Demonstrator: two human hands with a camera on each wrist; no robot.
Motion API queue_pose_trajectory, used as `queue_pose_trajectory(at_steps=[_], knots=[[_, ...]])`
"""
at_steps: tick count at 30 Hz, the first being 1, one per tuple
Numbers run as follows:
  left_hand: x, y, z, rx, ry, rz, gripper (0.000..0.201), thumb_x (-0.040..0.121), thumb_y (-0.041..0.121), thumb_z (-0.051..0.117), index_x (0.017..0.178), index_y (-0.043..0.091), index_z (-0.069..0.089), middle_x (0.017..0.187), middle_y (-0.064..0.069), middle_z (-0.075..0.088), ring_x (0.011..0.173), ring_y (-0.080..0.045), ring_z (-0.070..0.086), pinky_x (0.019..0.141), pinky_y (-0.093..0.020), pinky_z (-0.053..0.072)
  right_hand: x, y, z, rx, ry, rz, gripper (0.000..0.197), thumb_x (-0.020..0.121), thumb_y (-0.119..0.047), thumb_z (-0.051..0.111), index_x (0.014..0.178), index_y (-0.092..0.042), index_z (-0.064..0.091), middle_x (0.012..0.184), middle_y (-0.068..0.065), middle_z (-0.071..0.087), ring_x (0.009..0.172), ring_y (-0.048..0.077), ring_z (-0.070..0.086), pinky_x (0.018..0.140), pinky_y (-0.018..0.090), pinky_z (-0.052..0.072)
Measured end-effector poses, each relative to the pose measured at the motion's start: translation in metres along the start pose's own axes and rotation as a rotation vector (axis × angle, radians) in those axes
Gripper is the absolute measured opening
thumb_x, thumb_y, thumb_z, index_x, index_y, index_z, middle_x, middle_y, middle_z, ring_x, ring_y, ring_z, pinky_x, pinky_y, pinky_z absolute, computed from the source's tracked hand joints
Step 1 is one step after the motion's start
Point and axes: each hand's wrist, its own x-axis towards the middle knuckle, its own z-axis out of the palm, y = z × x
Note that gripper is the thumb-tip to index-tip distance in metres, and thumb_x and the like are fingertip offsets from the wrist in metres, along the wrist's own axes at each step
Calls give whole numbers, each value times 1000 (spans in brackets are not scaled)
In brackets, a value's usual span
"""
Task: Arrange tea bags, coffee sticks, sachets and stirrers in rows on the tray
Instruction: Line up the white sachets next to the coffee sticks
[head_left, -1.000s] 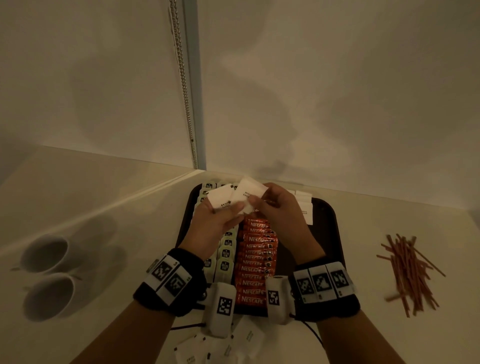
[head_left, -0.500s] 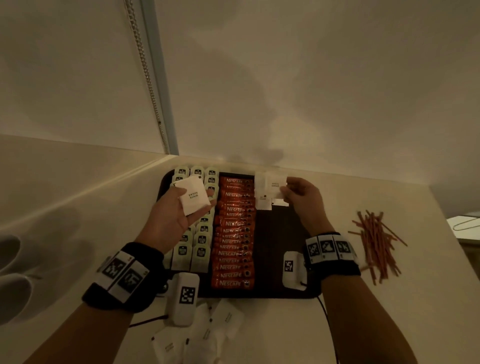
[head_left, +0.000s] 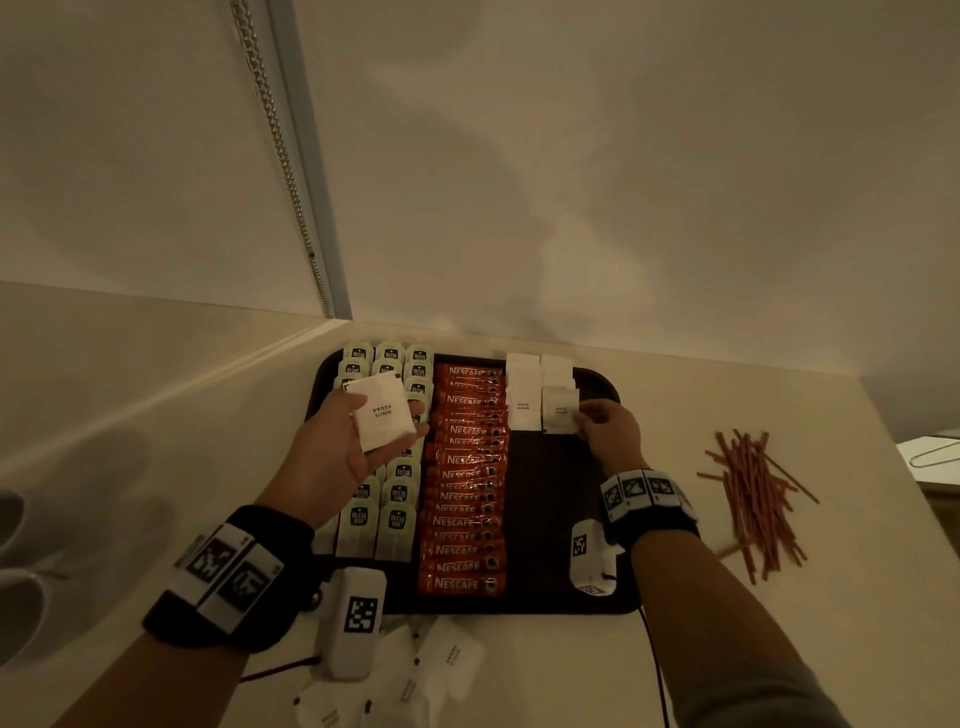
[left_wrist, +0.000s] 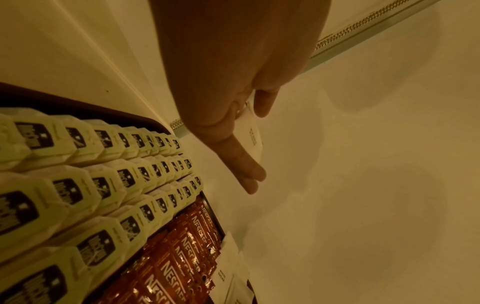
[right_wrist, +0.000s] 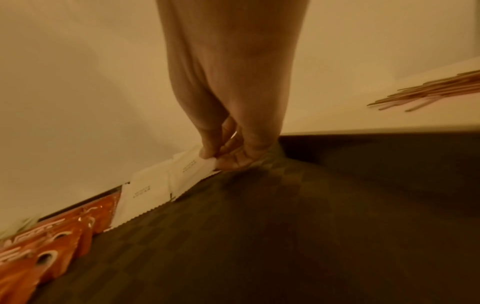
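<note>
A pale counter (head_left: 519, 675) runs into a corner of plain cream walls, where a bead chain (head_left: 280, 156) hangs beside a grey vertical strip. A dark tray (head_left: 550, 509) sits on the counter near the back wall. On it, three rows of pale green tea bags (head_left: 400, 493) fill the left side and run from the front edge to the back, and beside them a column of orange coffee sticks (head_left: 462, 519) lies with each stick's long axis across the tray. To the right, two short rows of white sugar sachets (head_left: 522, 395) start at the back edge. The right hand (head_left: 605, 431) pinches the near corner of the front sachet (right_wrist: 192, 170) in the right-hand row between thumb and fingertips, low against the tray. The left hand (head_left: 337, 452) hovers palm up over the tea bags, fingers loosely curled around another sachet (head_left: 382, 410), tilted, its print upside down. Brown stirrers (head_left: 753, 499) lie in a loose pile on the counter right of the tray, mostly pointing front to back. More sachets (head_left: 405, 680) lie scattered in front of the tray.
</note>
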Motion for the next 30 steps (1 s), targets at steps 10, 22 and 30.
queue_pose_trajectory(at_steps=[10,22,30], knots=[[-4,2,3,58,-36,-6,32,102,12,27,126,9,47,105,-19,69,93,-33,68,79,-37,56,-5,-11,9,-137,121,-62,19,87,-12,63,102,-1,61,106,15,64,99,28,58,77,25,40],[-6,1,17,117,46,186,23,99,7,44,115,17,57,114,-7,63,105,-25,62,81,-37,58,-121,-128,36,291,-487,-436,14,85,-32,66,88,-19,61,86,-3,63,77,9,60,74,22,52],[-15,6,6,318,42,232,30,88,6,63,117,13,61,109,-7,69,102,-23,67,76,-32,59,-126,-153,24,285,-380,-616,7,90,-10,58,92,-15,62,93,0,65,84,9,61,71,18,51]])
